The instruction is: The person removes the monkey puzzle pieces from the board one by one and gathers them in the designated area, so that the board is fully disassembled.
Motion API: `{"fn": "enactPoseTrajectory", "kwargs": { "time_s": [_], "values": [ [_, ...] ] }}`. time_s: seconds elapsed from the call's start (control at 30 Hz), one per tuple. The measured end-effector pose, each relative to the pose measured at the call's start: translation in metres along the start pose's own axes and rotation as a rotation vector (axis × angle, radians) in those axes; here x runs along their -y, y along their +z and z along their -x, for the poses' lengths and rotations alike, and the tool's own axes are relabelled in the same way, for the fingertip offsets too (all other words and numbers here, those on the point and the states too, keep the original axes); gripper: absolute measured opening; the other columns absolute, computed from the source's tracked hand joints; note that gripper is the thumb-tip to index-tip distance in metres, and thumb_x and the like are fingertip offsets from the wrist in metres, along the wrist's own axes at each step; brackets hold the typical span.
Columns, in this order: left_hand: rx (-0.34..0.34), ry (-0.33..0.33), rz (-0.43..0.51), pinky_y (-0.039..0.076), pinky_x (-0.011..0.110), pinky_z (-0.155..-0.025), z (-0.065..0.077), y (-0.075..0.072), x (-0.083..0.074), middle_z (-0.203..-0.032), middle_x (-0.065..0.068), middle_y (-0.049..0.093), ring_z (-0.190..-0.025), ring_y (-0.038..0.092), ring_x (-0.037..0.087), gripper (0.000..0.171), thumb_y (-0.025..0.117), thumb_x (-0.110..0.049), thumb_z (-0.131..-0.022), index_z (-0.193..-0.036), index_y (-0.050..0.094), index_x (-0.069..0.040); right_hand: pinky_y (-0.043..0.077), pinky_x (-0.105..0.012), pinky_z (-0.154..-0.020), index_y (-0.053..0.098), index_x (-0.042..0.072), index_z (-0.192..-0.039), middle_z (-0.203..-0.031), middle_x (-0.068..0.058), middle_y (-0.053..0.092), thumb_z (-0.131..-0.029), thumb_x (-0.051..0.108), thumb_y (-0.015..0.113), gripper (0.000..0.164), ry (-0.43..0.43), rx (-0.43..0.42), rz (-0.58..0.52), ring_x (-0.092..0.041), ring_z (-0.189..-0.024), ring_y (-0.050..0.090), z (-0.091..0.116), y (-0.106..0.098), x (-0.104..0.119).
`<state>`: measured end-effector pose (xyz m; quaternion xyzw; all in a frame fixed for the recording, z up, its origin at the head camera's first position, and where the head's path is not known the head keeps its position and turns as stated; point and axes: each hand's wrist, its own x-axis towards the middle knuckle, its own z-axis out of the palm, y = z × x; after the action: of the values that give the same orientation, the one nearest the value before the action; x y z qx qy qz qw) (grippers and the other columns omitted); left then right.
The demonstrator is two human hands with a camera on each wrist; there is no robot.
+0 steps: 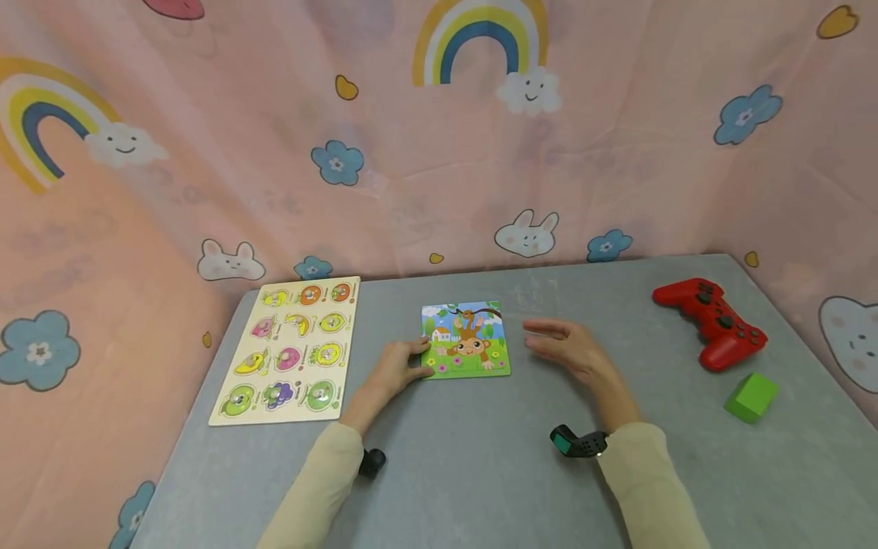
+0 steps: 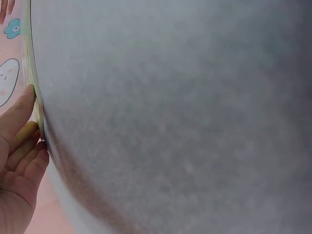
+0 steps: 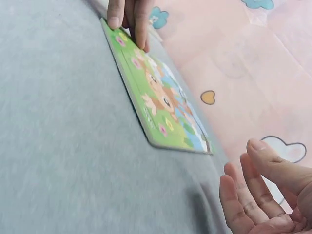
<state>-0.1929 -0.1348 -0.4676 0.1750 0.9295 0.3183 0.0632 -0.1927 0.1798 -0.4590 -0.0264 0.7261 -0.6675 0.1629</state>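
A square jigsaw puzzle point(image 1: 466, 341) with a monkey hanging from a branch lies flat at the middle of the table. My left hand point(image 1: 396, 368) holds it at the near left corner, thumb by the near edge and fingers at the left side. In the right wrist view, the left fingertips point(image 3: 141, 36) touch the puzzle's green border. To the right of the puzzle, my right hand point(image 1: 572, 351) hovers apart from it, holding nothing, its fingers loosely bent. The left wrist view shows the left hand point(image 2: 19, 161) with the puzzle nearly edge-on.
A wooden fruit peg board point(image 1: 284, 351) lies on the left of the grey table point(image 1: 473, 473). Toward the right are a red game controller point(image 1: 713, 320) and a green block point(image 1: 751, 397). A pink patterned curtain point(image 1: 411, 206) hangs behind and at both sides.
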Motion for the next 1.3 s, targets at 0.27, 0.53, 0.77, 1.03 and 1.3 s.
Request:
{"fn": "enactPoseTrajectory", "kwargs": {
  "time_s": [0.27, 0.53, 0.77, 1.03, 1.3],
  "values": [
    [0.006, 0.093, -0.038, 0.040, 0.043, -0.105, 0.003, -0.003, 0.000, -0.133, 0.018, 0.054, -0.124, 0.049, 0.038, 0.050, 0.075, -0.016, -0.082, -0.122, 0.059, 0.009, 0.053, -0.026, -0.088, 0.045, -0.012, -0.136, -0.138, -0.030, 0.045, -0.091, 0.002, 0.064, 0.050, 0.015, 0.039, -0.031, -0.001, -0.096, 0.061, -0.018, 0.015, 0.003],
    [-0.002, 0.075, -0.051, 0.041, 0.044, -0.104, 0.000, 0.000, -0.003, -0.132, 0.020, 0.055, -0.122, 0.051, 0.037, 0.049, 0.076, -0.010, -0.079, -0.120, 0.060, 0.011, 0.051, -0.032, -0.094, 0.045, -0.009, -0.137, -0.140, -0.029, 0.044, -0.092, 0.003, 0.062, 0.050, 0.043, 0.054, -0.054, -0.010, -0.102, 0.061, -0.030, 0.026, 0.006],
    [0.009, 0.094, -0.070, 0.042, 0.045, -0.103, 0.001, 0.001, -0.001, -0.131, 0.021, 0.055, -0.121, 0.052, 0.038, 0.049, 0.076, -0.011, -0.079, -0.120, 0.060, 0.011, 0.048, -0.034, -0.097, 0.045, -0.009, -0.137, -0.139, -0.027, 0.046, -0.092, 0.000, 0.061, 0.049, -0.063, 0.149, -0.039, -0.035, -0.126, 0.049, -0.047, 0.038, 0.004],
    [-0.005, 0.090, -0.075, 0.042, 0.045, -0.102, 0.000, 0.002, 0.000, -0.130, 0.020, 0.057, -0.120, 0.053, 0.038, 0.048, 0.077, -0.010, -0.078, -0.118, 0.062, 0.011, 0.049, -0.035, -0.097, 0.051, -0.007, -0.133, -0.136, -0.025, 0.051, -0.091, 0.002, 0.063, 0.045, -0.099, 0.168, 0.029, -0.035, -0.123, 0.052, -0.063, 0.052, 0.002],
    [0.000, 0.059, -0.078, 0.042, 0.045, -0.102, 0.000, 0.001, -0.004, -0.129, 0.019, 0.058, -0.120, 0.053, 0.037, 0.049, 0.079, -0.011, -0.075, -0.117, 0.063, 0.010, 0.052, -0.034, -0.092, 0.052, -0.010, -0.132, -0.132, -0.027, 0.053, -0.089, -0.003, 0.064, 0.045, -0.138, 0.165, 0.052, -0.038, -0.119, 0.054, -0.074, 0.065, 0.004]
  ]
}}
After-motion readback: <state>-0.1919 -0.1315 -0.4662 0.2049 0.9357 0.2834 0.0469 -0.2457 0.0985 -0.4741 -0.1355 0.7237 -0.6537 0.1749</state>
